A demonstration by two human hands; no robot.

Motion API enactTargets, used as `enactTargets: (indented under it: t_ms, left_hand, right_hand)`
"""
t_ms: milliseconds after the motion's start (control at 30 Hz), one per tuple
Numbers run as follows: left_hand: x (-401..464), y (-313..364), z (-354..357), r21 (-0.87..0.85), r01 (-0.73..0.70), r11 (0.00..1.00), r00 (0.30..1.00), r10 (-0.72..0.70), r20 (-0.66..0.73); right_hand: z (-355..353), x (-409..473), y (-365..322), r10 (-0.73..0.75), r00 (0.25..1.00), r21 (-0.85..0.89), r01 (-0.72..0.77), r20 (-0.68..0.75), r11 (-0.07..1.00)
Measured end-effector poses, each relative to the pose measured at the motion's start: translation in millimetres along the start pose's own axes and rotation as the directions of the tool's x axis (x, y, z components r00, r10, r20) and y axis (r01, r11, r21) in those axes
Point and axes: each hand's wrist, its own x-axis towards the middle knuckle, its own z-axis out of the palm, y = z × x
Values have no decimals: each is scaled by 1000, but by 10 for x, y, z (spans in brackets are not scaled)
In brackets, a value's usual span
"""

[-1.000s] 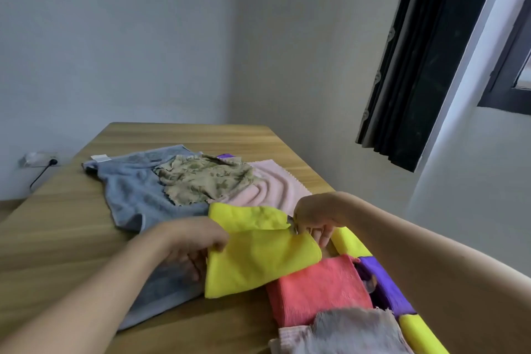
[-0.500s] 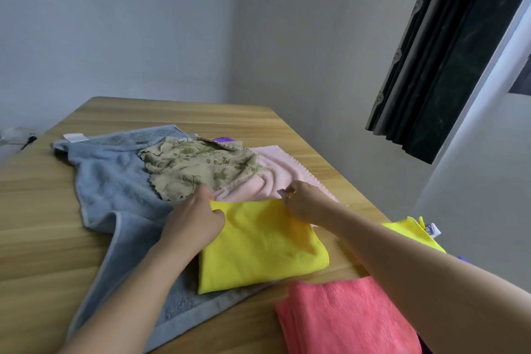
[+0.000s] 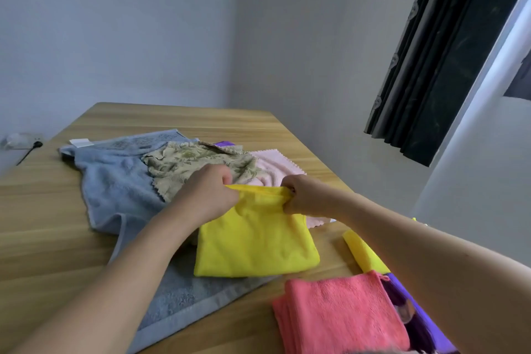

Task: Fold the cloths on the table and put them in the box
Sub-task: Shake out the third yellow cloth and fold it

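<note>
The yellow cloth (image 3: 255,238), lying on the blue towel (image 3: 115,181), is pinched at its far corners by the left hand (image 3: 209,195) and right hand (image 3: 301,195), and is best folded with edges aligned, while the box (image 3: 365,253) beside it holds a pink cloth (image 3: 339,313).

Dark curtain (image 3: 448,46), wall socket (image 3: 21,141)

Left hand (image 3: 207,192) and right hand (image 3: 302,195) both fisted, pinching cloth edge; forearms extended forward, converging.
</note>
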Motion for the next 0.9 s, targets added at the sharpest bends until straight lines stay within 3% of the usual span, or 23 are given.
enactTargets:
  t_ms: [100,167,233,300,367,433,467,533,633,900]
  left_hand:
    - [-145,211,-159,-41,-220,975,953,206,-221]
    - [-292,317,-204,97,-401,911,861,411,-299]
    - [-434,329,-167,337,-554,761,732,638,-239]
    - [-604,265,-12,493,-619,611,690,723,-29]
    - [-794,127,219,488,-633,601,760,603,243]
    - [-946,-43,394,420,-597,683,795,434,424]
    - [-977,-97,432,382,-569,728,802,388,455]
    - [-949,-131,445,325,-497,804,826,325,460]
    - [-845,-72,411,274,-392,878,842,223,491]
    - [-763,-35,514,297,-392,871,857,228,463]
  right_hand:
    - [-235,-173,24,-92,941,58,116,-326,992]
    - [-319,-320,68,-202,862,-39,208,-465,977]
    - [-301,-459,148,-296,829,-181,237,-475,955]
    - [-163,-615,233,-289,896,-241,215,-337,946]
    - [4,-758,320,-175,982,-209,155,-78,965]
    - [145,-873,386,-26,990,-145,46,136,988]
    - [204,-895,409,19,986,-90,-4,165,996]
    - [258,-879,415,106,988,20,-109,116,994]
    - [253,-805,378,215,974,7,-216,70,976]
    - [310,-468,310,435,895,207,-446,98,871]
